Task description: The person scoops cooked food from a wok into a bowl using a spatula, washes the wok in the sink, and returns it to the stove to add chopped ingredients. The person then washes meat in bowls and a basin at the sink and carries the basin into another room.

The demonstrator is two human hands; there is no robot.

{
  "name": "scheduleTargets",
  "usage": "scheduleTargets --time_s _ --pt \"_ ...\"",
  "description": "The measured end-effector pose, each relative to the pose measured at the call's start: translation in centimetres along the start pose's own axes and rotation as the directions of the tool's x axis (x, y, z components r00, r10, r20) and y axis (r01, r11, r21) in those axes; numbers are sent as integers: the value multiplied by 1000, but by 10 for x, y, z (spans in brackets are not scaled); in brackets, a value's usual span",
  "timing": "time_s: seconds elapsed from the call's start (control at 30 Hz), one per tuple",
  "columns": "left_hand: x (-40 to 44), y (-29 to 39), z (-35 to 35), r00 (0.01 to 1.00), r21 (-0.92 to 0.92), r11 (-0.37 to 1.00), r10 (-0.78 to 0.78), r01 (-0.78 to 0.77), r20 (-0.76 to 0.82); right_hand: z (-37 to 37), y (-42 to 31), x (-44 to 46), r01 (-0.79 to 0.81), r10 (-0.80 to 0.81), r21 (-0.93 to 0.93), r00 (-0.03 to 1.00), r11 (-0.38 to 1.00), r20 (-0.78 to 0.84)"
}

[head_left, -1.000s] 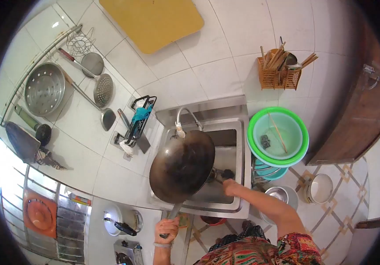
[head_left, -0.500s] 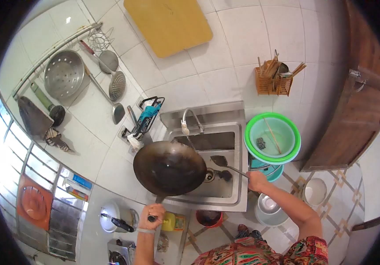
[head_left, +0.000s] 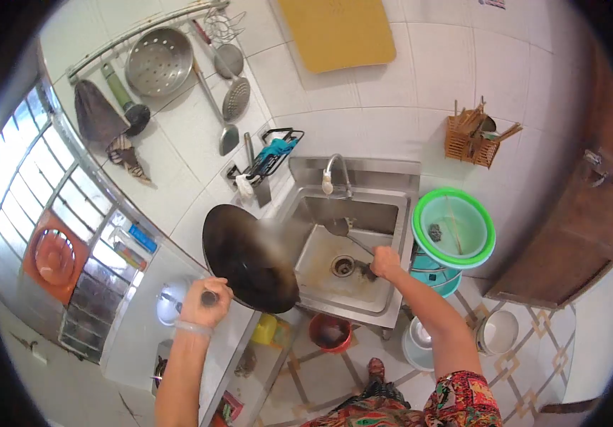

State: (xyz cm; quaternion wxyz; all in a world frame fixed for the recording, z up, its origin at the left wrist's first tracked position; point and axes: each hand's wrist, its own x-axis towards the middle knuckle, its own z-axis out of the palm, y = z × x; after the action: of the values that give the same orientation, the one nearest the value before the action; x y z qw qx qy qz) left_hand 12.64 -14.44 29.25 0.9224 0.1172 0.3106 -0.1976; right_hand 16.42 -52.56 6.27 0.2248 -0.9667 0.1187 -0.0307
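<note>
My left hand (head_left: 206, 302) is closed round the handle of a dark wok (head_left: 246, 257), which hangs tilted at the left edge of the steel sink (head_left: 320, 274), over the counter side. Closed round the handle of a metal spatula (head_left: 338, 228) is my right hand (head_left: 386, 262), above the right part of the sink. The spatula's blade points left, inside the sink. A dark scrubber (head_left: 367, 271) shows beside the drain, near my right hand. The faucet (head_left: 329, 181) stands behind the sink.
Green and pale basins (head_left: 488, 245) stand right of the sink. A red bucket (head_left: 330, 333) and a pot (head_left: 498, 333) are on the floor. A knife rack (head_left: 278, 151), hanging utensils and a chopstick basket (head_left: 471, 141) are on the walls. A pressure cooker (head_left: 170, 302) sits left, behind my left hand.
The wok has moved left, away from over the sink, and turned. My right hand with the spatula has shifted back over the sink from its right edge. The view has swung.
</note>
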Motion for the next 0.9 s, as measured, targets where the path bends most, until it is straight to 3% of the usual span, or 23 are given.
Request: scheduleTargets --time_s 0.07,0.1,0.3,0.4,0.5,0.53,0.57,0.6,0.67,0.73,0.83,0.9 --pt "-13 3 5 1000 -71 997 22 -21 3 7 -9 5 -58 58 27 998 998 -10" --pt "-16 9 5 998 -96 994 -59 60 14 11 -14 7 -90 91 42 996 995 -14" --pt "-52 7 -7 998 -257 966 3 15 69 22 -27 10 -76 80 60 994 995 -69" --pt "-68 21 -28 976 -397 894 -162 209 148 23 -30 6 -13 28 138 994 990 -106" --pt "-94 22 -60 971 -489 846 -128 214 203 65 -5 34 162 -112 203 965 966 -238" --pt "-104 19 -72 968 -536 815 -114 219 222 69 -4 36 24 26 514 996 857 -90" --pt "-114 13 -83 959 -548 810 -58 208 278 71 -5 38 -149 111 745 989 650 100" --pt "-124 4 -94 944 -562 804 0 196 329 74 -4 37 -338 134 864 941 373 310" --pt "-148 -10 -107 949 -643 741 22 196 314 70 13 32 -551 -189 835 820 -3 540" --pt "-158 -18 -126 948 -720 671 79 177 307 62 19 18 -662 -198 727 749 -184 632" --pt "-165 -27 -162 923 -816 557 214 153 319 57 31 6 -681 -296 681 732 -269 614" --pt "-174 -25 -185 905 -836 542 308 86 293 45 27 8 -693 -275 664 721 -281 636"
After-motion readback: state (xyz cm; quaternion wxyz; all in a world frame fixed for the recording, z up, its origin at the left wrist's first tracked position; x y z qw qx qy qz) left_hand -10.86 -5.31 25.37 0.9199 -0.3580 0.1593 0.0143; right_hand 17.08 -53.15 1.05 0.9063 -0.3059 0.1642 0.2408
